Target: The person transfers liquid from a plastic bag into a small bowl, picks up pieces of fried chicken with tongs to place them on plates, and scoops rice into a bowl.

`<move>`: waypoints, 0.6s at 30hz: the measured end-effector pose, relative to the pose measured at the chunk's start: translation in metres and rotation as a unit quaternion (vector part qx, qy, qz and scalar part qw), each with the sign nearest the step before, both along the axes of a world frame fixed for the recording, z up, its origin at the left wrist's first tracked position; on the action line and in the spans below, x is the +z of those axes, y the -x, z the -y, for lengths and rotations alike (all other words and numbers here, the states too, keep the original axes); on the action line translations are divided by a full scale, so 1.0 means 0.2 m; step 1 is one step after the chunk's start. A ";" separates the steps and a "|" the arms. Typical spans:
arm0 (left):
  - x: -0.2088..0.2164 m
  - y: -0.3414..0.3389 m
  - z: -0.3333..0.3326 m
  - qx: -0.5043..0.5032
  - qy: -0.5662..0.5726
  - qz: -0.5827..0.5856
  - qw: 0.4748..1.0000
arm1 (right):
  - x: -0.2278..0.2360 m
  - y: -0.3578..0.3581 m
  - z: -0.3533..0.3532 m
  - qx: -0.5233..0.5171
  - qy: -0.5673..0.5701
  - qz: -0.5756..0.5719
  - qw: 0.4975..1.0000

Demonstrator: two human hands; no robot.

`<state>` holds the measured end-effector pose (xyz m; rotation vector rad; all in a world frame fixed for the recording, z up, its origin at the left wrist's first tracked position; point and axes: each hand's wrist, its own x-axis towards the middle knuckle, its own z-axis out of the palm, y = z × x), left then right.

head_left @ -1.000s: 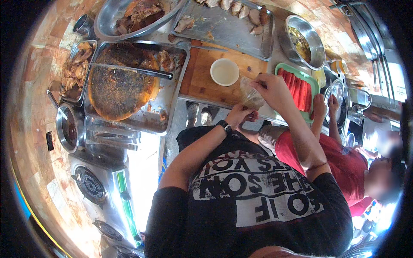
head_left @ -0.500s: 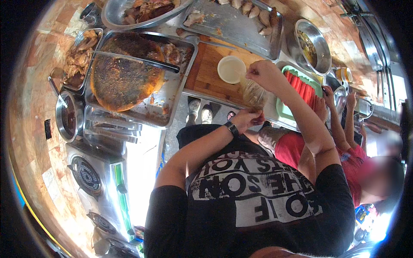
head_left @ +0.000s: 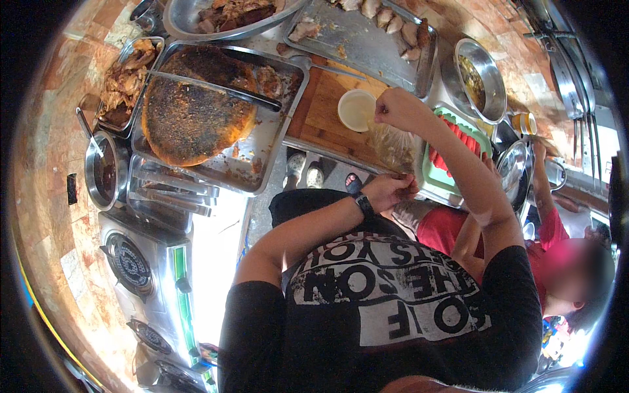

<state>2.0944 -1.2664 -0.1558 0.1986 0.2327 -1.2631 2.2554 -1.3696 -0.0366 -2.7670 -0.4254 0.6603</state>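
My right hand (head_left: 398, 110) is closed in a fist at the top of a clear plastic bag (head_left: 392, 145), which hangs below it with pale contents I cannot make out. A white bowl (head_left: 357, 110) holding a whitish liquid stands beside that hand, on the wooden cutting board (head_left: 321, 108). My left hand (head_left: 388, 191), a watch on its wrist, is held lower, just under the bag. Its fingers are bent and pinched together; whether they hold part of the bag does not show.
On the left, a metal tray (head_left: 252, 187) carries a large browned flat round and a long knife (head_left: 246, 98). A green tray (head_left: 438, 173) of red sticks lies to the right, near a co-worker (head_left: 557, 262). Stove burners (head_left: 131, 261) stand at lower left.
My hands have drifted slightly right, and my left hand has dropped a little lower, farther from the bag. The co-worker's arms at the right have shifted. The whole view has moved a little.
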 end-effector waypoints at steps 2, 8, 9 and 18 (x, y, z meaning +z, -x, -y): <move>0.01 0.00 0.00 -0.001 0.012 -0.017 1.000 | 0.02 -0.02 -0.01 0.006 0.000 -0.013 1.000; 0.11 -0.01 -0.03 0.007 0.005 -0.052 0.999 | 0.03 -0.05 -0.03 0.029 -0.008 -0.006 1.000; 0.11 -0.01 -0.03 0.007 0.014 -0.051 0.999 | 0.02 -0.05 -0.03 0.028 -0.011 -0.008 1.000; 0.19 -0.03 -0.07 0.040 0.034 -0.072 0.996 | 0.00 -0.09 -0.03 0.050 -0.007 0.019 0.999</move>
